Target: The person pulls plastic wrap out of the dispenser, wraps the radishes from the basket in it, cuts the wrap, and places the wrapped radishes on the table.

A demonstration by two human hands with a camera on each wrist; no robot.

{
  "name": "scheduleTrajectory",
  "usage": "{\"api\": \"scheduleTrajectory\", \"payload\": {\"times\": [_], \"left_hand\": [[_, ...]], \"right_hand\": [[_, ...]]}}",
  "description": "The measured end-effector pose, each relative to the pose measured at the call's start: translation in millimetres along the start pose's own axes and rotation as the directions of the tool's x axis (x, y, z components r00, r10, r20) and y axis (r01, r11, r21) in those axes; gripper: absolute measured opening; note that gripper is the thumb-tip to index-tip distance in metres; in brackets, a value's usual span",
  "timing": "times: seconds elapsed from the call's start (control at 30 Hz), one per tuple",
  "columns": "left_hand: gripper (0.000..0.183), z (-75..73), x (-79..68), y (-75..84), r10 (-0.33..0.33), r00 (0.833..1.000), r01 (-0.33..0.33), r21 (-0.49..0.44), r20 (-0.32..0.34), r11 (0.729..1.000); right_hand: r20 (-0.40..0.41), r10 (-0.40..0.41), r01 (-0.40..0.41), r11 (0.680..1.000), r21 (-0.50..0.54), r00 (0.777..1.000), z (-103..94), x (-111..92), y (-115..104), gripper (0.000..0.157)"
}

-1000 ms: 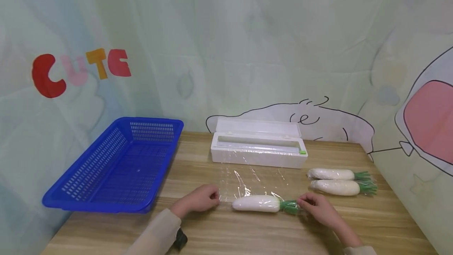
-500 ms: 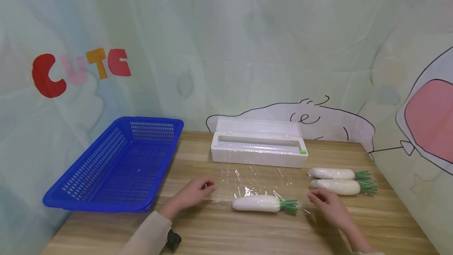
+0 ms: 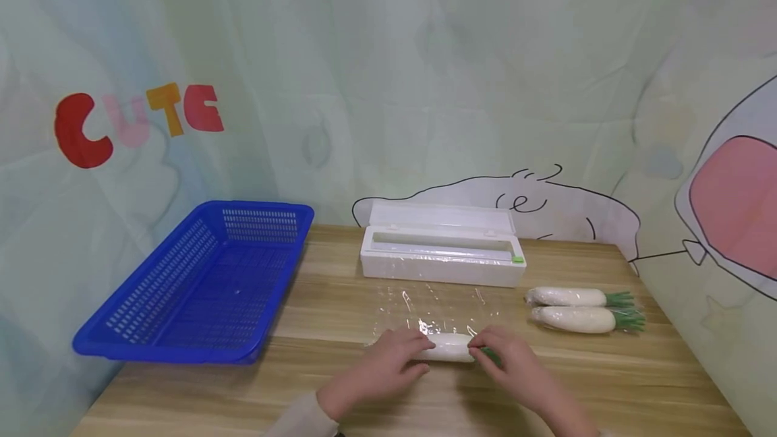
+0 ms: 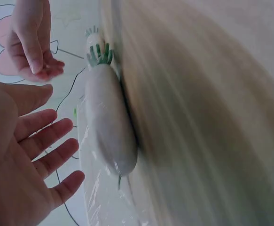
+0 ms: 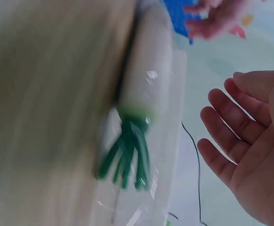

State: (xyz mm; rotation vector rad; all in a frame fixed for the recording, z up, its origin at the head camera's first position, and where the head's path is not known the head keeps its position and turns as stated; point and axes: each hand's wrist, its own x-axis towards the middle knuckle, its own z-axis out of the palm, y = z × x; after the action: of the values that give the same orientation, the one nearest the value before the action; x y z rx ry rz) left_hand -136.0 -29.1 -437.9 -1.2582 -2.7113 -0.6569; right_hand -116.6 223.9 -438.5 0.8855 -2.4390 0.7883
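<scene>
A white radish [image 3: 448, 348] with green stalks lies on the table, on the near end of a sheet of clear cling film [image 3: 394, 309]. My left hand [image 3: 391, 364] is over its tip end, and my right hand [image 3: 514, 364] is over the stalk end. In the left wrist view the left hand [image 4: 19, 155] has its fingers spread, apart from the radish [image 4: 109, 115]. The right hand [image 5: 254, 132] in the right wrist view is likewise relaxed, with nothing in its fingers. In the head view both hands partly cover the radish.
Behind the radish stands a white cling film dispenser [image 3: 443, 270], lid raised, film drawn from its front. Two film-wrapped radishes [image 3: 573, 319] lie side by side at the right. A blue slotted basket [image 3: 237, 292] sits at the left. A printed curtain [image 3: 388, 86] hangs behind the table.
Both hands first held the film's near corners, then let go and spread outward. Now they have moved inward over the radish, which stays in place.
</scene>
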Motion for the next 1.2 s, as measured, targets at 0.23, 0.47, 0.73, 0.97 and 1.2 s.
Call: {"api": "scheduleTrajectory", "payload": {"times": [0.23, 0.47, 0.73, 0.97, 1.2], "left_hand": [[0.036, 13.4, 1.6, 2.7, -0.053, 0.998, 0.051, 0.102, 0.019, 0.994], [0.039, 14.6, 10.2, 0.0, -0.061, 0.998, 0.062, 0.132, -0.011, 0.989], [0.043, 16.1, 28.4, -11.0, -0.095, 0.995, 0.097, 0.138, -0.025, 0.986], [0.046, 17.4, 43.9, -19.0, -0.152, 0.988, 0.149, 0.124, 0.014, 0.981], [0.05, 22.1, 55.3, -27.1, -0.205, 0.977, 0.198, 0.13, 0.05, 0.972]], "right_hand": [[0.066, -0.049, 0.056, 0.994, -0.098, 0.997, 20.6, 0.5, 3.2, 0.01], [0.058, -0.059, 0.065, 0.993, -0.097, 0.997, 25.2, 5.0, 13.1, 0.009], [0.058, -0.016, 0.021, 0.995, -0.099, 0.998, 28.3, 17.5, 21.9, 0.01], [0.108, 0.037, -0.019, 0.987, -0.16, 0.993, 30.0, 26.8, 30.3, 0.021], [0.228, 0.142, -0.111, 0.983, -0.145, 0.963, 31.7, 33.0, 39.7, 0.036]]}}
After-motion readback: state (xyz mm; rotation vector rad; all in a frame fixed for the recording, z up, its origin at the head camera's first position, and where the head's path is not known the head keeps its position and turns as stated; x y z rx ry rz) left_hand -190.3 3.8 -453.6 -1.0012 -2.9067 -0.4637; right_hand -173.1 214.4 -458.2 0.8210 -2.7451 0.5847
